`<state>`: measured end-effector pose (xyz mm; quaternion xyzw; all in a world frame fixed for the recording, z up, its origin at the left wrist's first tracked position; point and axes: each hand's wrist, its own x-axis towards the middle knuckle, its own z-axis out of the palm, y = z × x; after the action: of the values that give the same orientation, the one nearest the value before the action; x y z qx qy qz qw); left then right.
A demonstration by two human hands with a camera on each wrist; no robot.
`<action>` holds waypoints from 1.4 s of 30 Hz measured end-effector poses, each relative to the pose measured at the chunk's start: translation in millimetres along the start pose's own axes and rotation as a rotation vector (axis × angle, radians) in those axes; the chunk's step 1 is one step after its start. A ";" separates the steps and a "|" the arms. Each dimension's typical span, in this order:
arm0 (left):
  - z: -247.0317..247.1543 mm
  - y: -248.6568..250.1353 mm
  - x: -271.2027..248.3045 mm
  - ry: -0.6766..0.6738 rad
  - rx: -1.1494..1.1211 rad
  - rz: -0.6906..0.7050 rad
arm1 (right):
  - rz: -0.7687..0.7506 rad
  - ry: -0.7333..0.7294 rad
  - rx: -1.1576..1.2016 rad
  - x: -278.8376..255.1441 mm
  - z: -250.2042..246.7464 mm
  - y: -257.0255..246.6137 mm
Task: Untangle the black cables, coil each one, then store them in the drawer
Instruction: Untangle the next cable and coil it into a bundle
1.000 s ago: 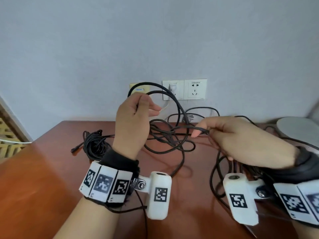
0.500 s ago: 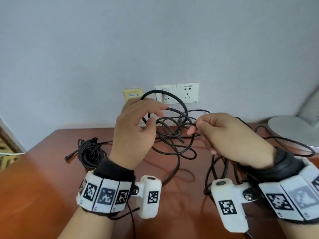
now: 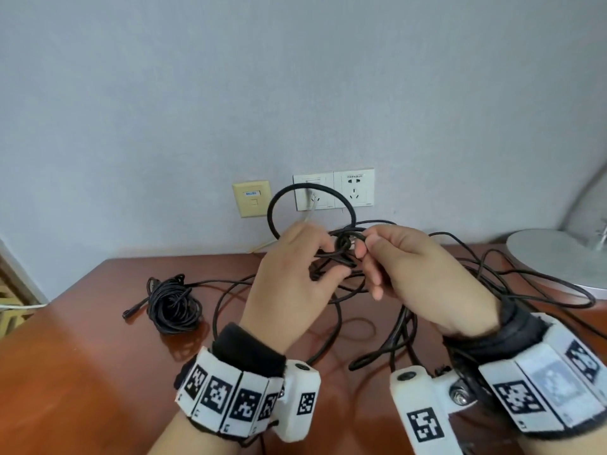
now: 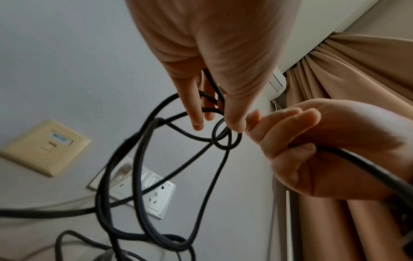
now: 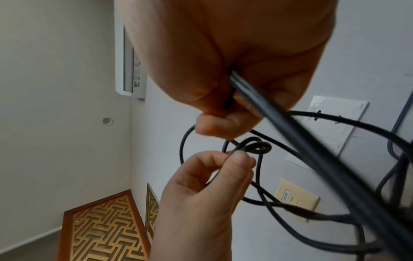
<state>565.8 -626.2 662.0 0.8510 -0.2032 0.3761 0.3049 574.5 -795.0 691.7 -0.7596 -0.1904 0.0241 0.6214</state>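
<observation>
My left hand (image 3: 289, 274) is raised at eleven o'clock, fingers pinching the black cable (image 3: 343, 244). My right hand (image 3: 423, 274), at one o'clock, curls round the same cable, knuckles nearly touching.

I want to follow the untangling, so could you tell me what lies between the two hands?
A small tight knot of black cable, pinched between left hand and right hand; clearest in the head view.

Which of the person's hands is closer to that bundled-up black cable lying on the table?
Left. The left hand is raised just right of the coiled cable; the right hand is farther right.
</observation>
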 end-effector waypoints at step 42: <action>5.4 -27.4 -4.2 0.117 -0.031 -0.242 | 0.080 -0.252 0.542 -12.5 -37.1 -30.1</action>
<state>581.7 -609.3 645.9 0.8411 -0.0869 0.3822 0.3726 565.3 -829.0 726.3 -0.5640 -0.2224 0.1926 0.7716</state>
